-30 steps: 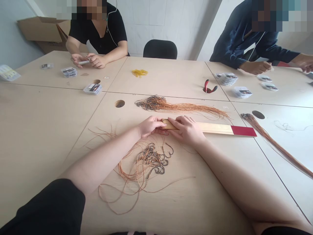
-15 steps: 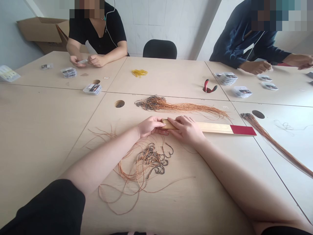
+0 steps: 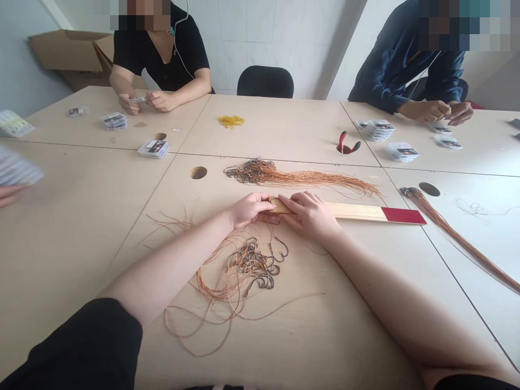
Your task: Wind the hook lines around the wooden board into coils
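A flat wooden stick (image 3: pixel 353 211) with a red end lies crosswise on the table before me. My right hand (image 3: pixel 309 216) is closed over its left part, fingers pressed on the wood. At the stick's left tip, the fingers of my left hand (image 3: pixel 252 210) pinch together; what is between them is too small to make out. Nearer to me lies a loose tangle of dark fishing hooks (image 3: pixel 255 262) with orange-brown lines (image 3: pixel 207 292) trailing left and forward. Beyond my hands rests a bundle of hooks with lines (image 3: pixel 300 176), stretched out to the right.
Another line bundle (image 3: pixel 459 227) lies at right. Red-handled pliers (image 3: pixel 344 143) stand in a table hole. Yellow pieces (image 3: pixel 231 121) and clear boxes (image 3: pixel 154 148) are farther off. Two people sit opposite; a hand (image 3: pixel 12 194) with stacked boxes (image 3: pixel 18 167) enters at left.
Another person's hand with a blurred stack of boxes has come in at the left edge. The person at far right has brought their hands together. My hands have hardly moved.
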Action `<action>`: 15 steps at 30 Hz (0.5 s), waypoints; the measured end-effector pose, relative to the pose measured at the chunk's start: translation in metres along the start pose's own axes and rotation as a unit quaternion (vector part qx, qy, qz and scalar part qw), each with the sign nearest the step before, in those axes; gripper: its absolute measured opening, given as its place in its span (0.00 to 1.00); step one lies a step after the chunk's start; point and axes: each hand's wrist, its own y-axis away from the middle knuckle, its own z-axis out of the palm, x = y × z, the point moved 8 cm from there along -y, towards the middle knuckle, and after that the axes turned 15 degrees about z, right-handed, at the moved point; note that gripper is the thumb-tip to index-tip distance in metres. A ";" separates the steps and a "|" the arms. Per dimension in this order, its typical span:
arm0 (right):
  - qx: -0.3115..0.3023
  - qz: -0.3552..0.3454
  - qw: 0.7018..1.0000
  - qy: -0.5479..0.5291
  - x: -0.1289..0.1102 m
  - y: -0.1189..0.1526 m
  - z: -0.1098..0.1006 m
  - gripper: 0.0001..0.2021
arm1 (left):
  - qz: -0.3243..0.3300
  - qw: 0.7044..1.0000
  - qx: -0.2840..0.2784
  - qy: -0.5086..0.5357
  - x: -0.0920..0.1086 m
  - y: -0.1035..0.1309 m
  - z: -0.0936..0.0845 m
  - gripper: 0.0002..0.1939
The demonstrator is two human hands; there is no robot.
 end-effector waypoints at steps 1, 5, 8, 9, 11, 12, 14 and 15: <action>0.001 0.000 1.000 0.000 0.000 0.000 0.000 0.21 | 0.003 1.000 0.008 -0.004 0.000 0.000 -0.001 0.09; 0.010 0.004 1.000 0.001 0.000 -0.001 -0.002 0.20 | 0.011 0.996 0.076 -0.032 0.001 0.000 -0.010 0.10; 0.007 -0.007 1.000 -0.010 -0.003 -0.002 -0.003 0.18 | 0.010 0.993 0.110 -0.041 0.001 0.000 -0.013 0.09; 0.004 -0.013 1.000 -0.016 -0.005 -0.002 -0.003 0.17 | 0.009 0.993 0.112 -0.043 0.001 0.000 -0.013 0.08; 0.000 -0.020 0.999 -0.026 -0.006 -0.002 -0.003 0.16 | 0.008 0.993 0.112 -0.043 0.001 0.000 -0.013 0.08; -0.001 -0.022 0.999 -0.031 -0.007 -0.002 -0.003 0.15 | 0.007 0.993 0.112 -0.043 0.002 0.000 -0.013 0.08; -0.004 -0.025 0.999 -0.038 -0.007 -0.001 -0.002 0.15 | 0.006 0.992 0.116 -0.041 0.002 0.000 -0.014 0.09; -0.005 -0.025 0.999 -0.041 -0.007 -0.001 -0.001 0.15 | 0.006 0.992 0.118 -0.041 0.002 0.001 -0.014 0.09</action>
